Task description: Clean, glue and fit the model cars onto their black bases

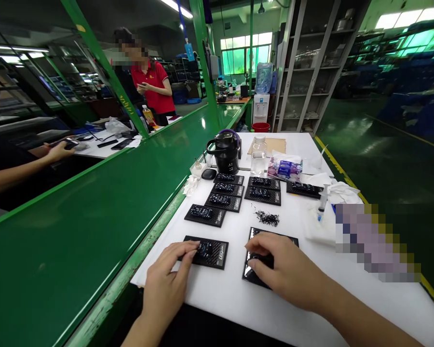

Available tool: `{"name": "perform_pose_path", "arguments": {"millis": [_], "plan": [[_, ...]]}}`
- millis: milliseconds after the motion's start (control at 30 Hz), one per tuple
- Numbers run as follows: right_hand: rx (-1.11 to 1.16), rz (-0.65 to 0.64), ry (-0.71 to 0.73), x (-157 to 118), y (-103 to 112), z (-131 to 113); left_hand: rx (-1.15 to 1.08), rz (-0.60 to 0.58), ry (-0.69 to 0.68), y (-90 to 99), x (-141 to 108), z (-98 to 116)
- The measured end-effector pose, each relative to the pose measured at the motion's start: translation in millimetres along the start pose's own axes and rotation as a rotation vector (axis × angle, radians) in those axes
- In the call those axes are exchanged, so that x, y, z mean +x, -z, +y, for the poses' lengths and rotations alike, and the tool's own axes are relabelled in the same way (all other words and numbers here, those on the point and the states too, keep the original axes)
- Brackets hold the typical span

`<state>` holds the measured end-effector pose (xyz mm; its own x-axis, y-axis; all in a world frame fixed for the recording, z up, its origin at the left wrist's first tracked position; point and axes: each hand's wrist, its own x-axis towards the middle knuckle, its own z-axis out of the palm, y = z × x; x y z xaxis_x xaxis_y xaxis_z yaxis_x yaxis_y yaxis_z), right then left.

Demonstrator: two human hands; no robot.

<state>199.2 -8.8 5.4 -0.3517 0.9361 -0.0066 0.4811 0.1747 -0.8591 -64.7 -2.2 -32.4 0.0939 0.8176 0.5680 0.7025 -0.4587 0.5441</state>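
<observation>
Factory assembly line: green conveyor belt (104,202) along the counter's (238,299) left edge, metal shelving (311,62), painted floor (376,140) with yellow line.

White bench (238,294) beside a green conveyor

Black cards (225,201) at 12 o'clock, black jug (226,153), clear bottle (258,155), syringe (322,198) and tissues (342,192) at 2, loose black bits (267,219) centre.

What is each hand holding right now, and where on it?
Nothing is lifted. Left hand presses the near-left black card at its left end; right hand covers another black card lying flat.
</observation>
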Motion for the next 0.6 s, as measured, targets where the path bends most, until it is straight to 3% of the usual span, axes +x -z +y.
{"name": "perform_pose_path", "arguments": {"millis": [100, 233, 367, 600], "plan": [[-0.403, -0.01, 0.176, 5, -21, -13, 0.08, -0.007, 0.067, 11.0, -9, -23], [-0.654, -0.04, 0.229, 29, -64, -15, 0.123, -0.015, -0.059, 2.3, -15, -31], [-0.635, 0.032, 0.224, 40, -89, -6, 0.11, 0.006, -0.168, -10.0, -15, -28], [-0.583, 0.038, 0.28, 31, -96, -6, 0.154, 0.042, -0.166, -16.5, -15, -23]]}}
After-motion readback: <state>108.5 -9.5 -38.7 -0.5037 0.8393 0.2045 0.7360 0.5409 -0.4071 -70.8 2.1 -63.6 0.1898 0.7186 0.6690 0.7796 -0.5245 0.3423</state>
